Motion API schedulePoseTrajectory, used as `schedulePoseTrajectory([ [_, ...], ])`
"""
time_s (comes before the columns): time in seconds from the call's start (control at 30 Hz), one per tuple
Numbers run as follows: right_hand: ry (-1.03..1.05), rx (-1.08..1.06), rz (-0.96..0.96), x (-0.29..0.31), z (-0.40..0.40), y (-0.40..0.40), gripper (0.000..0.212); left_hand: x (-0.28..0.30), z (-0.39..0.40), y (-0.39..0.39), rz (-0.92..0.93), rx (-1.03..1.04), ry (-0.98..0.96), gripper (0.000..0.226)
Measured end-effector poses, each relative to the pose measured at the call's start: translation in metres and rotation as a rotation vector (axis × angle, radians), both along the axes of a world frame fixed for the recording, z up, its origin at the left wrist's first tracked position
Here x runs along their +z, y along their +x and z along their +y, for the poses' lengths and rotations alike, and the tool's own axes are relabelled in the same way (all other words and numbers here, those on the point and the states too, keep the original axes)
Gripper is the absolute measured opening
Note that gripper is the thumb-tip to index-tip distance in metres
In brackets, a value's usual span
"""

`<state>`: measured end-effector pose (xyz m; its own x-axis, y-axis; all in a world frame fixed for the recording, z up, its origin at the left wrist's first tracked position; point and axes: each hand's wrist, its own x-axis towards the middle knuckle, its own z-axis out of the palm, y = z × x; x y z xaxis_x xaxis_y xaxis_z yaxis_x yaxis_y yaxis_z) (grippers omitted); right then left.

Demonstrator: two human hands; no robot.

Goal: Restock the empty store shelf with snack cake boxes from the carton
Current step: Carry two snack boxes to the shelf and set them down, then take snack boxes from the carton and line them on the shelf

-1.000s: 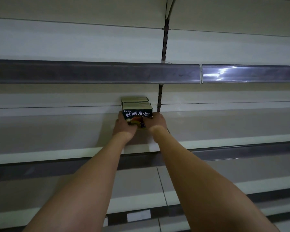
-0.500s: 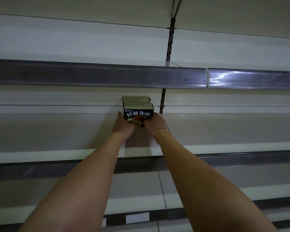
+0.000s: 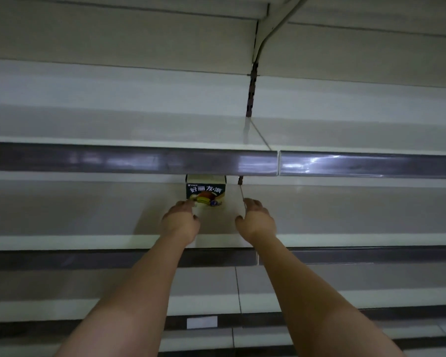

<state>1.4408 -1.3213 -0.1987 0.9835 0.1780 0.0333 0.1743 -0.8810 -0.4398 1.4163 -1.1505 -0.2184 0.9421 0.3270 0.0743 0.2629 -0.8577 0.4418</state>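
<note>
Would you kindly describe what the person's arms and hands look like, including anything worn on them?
Both forearms are bare, with no sleeves in view. The left hand and right hand wear no gloves, and no watch, ring or bracelet shows.

dark blue box (image 3: 206, 193), cream shelf (image 3: 88, 242).

Pale store shelf (image 3: 88, 215), snack cake box (image 3: 206, 193) at back

1 snack cake box (image 3: 206, 194) is seen, 2 hands: left hand (image 3: 182, 220) & right hand (image 3: 256, 219), 4 shelves counted.
</note>
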Motion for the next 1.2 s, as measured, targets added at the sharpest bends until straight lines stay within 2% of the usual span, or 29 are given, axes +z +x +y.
schedulePoseTrajectory([
  [0.3, -0.131, -0.124, -0.064, 0.014, -0.075, -0.059, 0.048, 0.023, -0.077, -0.034, -0.124, -0.254, 0.079, 0.035],
  [0.47, -0.109, -0.288, -0.087, 0.011, -0.119, -0.110, 0.048, 0.029, -0.121, -0.055, -0.136, -0.383, 0.051, 0.032],
  [0.63, -0.107, -0.519, -0.045, 0.003, -0.152, -0.182, 0.049, 0.016, -0.158, -0.092, -0.107, -0.612, 0.069, 0.037],
  [0.73, -0.098, -0.674, -0.011, -0.014, -0.169, -0.239, 0.041, -0.002, -0.186, -0.128, -0.031, -0.736, 0.067, 0.038],
  [0.97, -0.111, -1.037, 0.094, -0.045, -0.219, -0.383, 0.038, -0.039, -0.270, -0.217, 0.065, -1.061, 0.048, 0.038],
  [1.07, -0.130, -1.218, 0.136, -0.049, -0.246, -0.454, 0.041, -0.052, -0.316, -0.270, 0.088, -1.219, 0.038, 0.038],
  [1.2, -0.122, -1.407, 0.154, -0.057, -0.276, -0.544, 0.032, -0.059, -0.371, -0.343, 0.112, -1.404, 0.081, 0.037],
])
